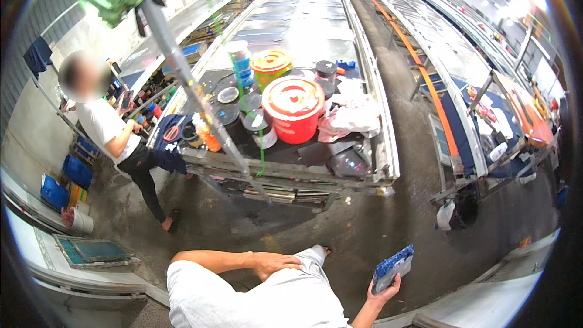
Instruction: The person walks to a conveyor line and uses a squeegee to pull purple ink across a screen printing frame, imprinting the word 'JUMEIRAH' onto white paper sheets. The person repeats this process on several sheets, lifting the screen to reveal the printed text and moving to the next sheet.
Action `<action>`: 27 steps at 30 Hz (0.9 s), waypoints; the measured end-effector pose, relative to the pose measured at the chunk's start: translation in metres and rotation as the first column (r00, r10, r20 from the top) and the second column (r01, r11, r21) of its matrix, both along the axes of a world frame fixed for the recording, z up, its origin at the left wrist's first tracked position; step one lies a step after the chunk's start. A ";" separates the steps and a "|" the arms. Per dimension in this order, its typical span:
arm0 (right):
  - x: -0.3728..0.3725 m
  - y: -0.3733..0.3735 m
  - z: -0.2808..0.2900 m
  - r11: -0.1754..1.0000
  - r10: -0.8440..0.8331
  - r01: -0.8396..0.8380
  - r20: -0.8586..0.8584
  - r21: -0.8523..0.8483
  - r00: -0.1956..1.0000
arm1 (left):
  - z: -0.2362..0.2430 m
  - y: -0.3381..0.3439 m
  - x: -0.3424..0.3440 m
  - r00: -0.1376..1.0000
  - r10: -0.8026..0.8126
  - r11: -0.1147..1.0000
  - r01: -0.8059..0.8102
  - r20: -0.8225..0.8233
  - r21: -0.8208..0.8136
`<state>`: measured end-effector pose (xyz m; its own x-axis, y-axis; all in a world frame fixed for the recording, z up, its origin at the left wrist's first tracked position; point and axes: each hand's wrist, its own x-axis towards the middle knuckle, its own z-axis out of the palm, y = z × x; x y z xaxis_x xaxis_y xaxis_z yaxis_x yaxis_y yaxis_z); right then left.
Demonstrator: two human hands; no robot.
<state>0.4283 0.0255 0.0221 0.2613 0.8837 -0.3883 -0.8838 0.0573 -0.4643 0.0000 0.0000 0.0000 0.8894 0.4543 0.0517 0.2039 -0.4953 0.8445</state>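
My right hand grips a flat grey slab with a speckled blue edge, held up over the floor at the lower right; its exact kind cannot be told. My left hand lies flat against my light clothing near the hip, and nothing shows in it. Ahead of me is the end of a long table. On it stand a red bucket with an orange-and-white lid, a yellow-green bucket with a similar lid, several dark tubs and a crumpled pale cloth.
A metal pole slants across the table's left corner. At the left stands a co-worker in a white shirt, near blue bins and a framed screen on the floor. Another long table with an orange strip runs along the right.
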 end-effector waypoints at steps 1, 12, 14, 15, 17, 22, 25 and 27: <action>0.022 -0.003 0.008 0.999 -0.033 0.033 0.049 0.008 0.998 | -0.001 0.016 0.020 0.999 -0.037 0.999 0.037 0.029 0.009; 0.199 0.048 0.015 0.879 -0.464 0.464 0.028 -0.107 0.885 | -0.004 0.169 0.186 0.965 -0.254 0.964 0.247 -0.063 -0.100; 0.227 0.064 -0.013 0.867 -0.490 0.485 -0.016 -0.116 0.871 | -0.005 0.204 0.218 0.939 -0.305 0.952 0.295 -0.161 -0.082; 0.261 0.056 -0.012 0.874 -0.484 0.481 -0.033 -0.077 0.875 | -0.016 0.197 0.248 0.945 -0.304 0.952 0.298 -0.122 -0.068; 0.308 0.066 -0.028 0.872 -0.489 0.484 -0.086 -0.080 0.868 | -0.035 0.206 0.294 0.948 -0.301 0.953 0.303 -0.100 0.003; 0.431 0.090 -0.035 0.882 -0.467 0.457 -0.085 -0.119 0.880 | -0.019 0.225 0.428 0.939 -0.296 0.955 0.297 -0.174 -0.024; 0.523 0.095 0.002 0.887 -0.455 0.447 -0.048 -0.119 0.889 | -0.009 0.237 0.515 0.948 -0.288 0.957 0.290 -0.136 -0.002; 0.575 0.103 0.015 0.895 -0.434 0.426 -0.033 -0.133 0.900 | -0.012 0.247 0.555 0.946 -0.308 0.947 0.315 -0.099 0.068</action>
